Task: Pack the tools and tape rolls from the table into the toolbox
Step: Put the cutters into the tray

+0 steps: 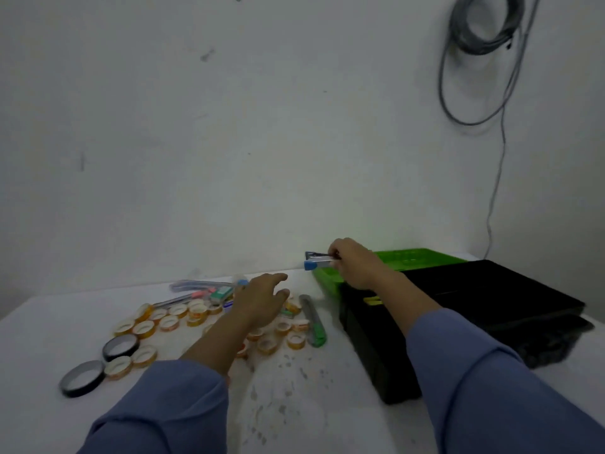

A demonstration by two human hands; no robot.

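Two hands are in view, and only one holds anything. The right hand [352, 262] has its fingers curled round the back end of a blue-tipped stapler [319, 261]. It pinches the stapler so that the blue end sticks out to the left of the knuckles, lifted clear of the table [327, 427]. Directly below and behind those fingers lies the green tray [415, 260]. It sits at the far end of the black toolbox [376, 348], whose body runs from under the wrist back toward the person.

The left hand [262, 301] grips nothing: its fingers are nearly straight and slightly spread, pointing toward the right hand. It hangs over a scatter of small tape rolls [169, 322], which lie beneath the palm and out to the left of the wrist. Whether the fingertips touch any roll cannot be told. Just right of these fingers, between them and the toolbox, a grey-and-green utility knife [312, 321] lies flat. Just left of the fingertips, close to the wall, are a clear pen case [193, 285] and an eraser [222, 292]. Well to the left of the wrist, nearer the person, rest two black tape rolls [78, 390]. Both forearms wear blue sleeves [491, 388]. High above the right hand, a coil of grey cable [484, 44] hangs on the wall.
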